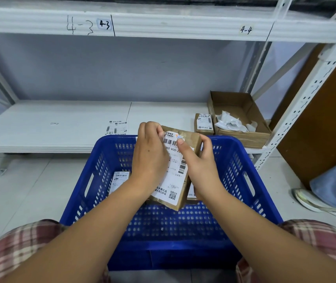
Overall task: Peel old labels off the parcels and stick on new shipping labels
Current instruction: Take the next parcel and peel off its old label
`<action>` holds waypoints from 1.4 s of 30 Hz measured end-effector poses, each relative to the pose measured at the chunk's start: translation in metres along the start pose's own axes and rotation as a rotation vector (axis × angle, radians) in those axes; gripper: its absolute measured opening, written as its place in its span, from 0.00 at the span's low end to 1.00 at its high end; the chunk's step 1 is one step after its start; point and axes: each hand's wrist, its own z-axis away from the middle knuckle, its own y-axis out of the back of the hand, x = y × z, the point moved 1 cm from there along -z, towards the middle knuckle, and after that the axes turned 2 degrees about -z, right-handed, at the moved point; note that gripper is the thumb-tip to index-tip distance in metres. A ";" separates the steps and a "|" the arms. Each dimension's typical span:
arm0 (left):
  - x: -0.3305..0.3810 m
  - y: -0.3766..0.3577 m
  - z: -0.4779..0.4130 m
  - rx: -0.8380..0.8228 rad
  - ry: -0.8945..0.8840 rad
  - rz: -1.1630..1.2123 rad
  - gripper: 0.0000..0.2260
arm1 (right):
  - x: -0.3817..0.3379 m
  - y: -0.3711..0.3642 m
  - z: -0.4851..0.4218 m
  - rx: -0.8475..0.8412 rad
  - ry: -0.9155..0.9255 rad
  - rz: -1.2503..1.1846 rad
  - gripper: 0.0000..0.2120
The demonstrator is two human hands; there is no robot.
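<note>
Fingers point(152, 128) of left hand point(149, 158) curl, pinching the far-left corner of the label point(174, 180). Right hand point(198, 166) grips the parcel point(191, 137), thumb pressing the barcode. The 2 forearms reach over the blue crate point(183, 221).

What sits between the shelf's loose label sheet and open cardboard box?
Head view: one small labelled parcel, right beside the open cardboard box; visible shelf from it to the loose label sheet is bare.

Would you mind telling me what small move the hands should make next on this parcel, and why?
Probably peel the label downward from its top corner: the left hand seems to pinch that corner, the right hand holds the parcel with its thumb on the label, and the rest lies flat.
</note>
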 end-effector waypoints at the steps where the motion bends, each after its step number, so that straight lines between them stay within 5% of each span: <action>1: 0.000 0.000 0.000 -0.004 -0.008 0.020 0.04 | -0.001 0.000 -0.001 -0.003 -0.006 -0.010 0.26; 5: -0.004 0.000 -0.002 0.020 -0.080 0.039 0.01 | -0.002 0.005 -0.004 -0.004 -0.035 -0.075 0.24; 9: -0.006 0.001 -0.006 0.030 -0.060 0.093 0.14 | -0.003 0.007 -0.004 -0.035 -0.044 -0.086 0.21; 12: -0.007 0.003 -0.007 0.058 -0.009 0.129 0.10 | -0.003 0.006 -0.002 -0.037 -0.042 -0.100 0.22; 21: -0.004 0.000 -0.004 0.153 -0.260 -0.035 0.04 | -0.006 0.005 0.000 -0.053 -0.037 -0.100 0.23; 27: -0.005 0.000 -0.004 0.122 -0.216 0.041 0.05 | -0.011 0.004 0.002 -0.078 -0.060 -0.097 0.33; 32: -0.003 0.004 -0.006 0.090 -0.207 0.099 0.02 | -0.015 0.008 0.002 -0.089 -0.074 -0.137 0.21; 42: -0.005 0.009 -0.014 -0.026 0.113 0.327 0.10 | -0.018 0.009 -0.001 -0.111 -0.155 -0.206 0.17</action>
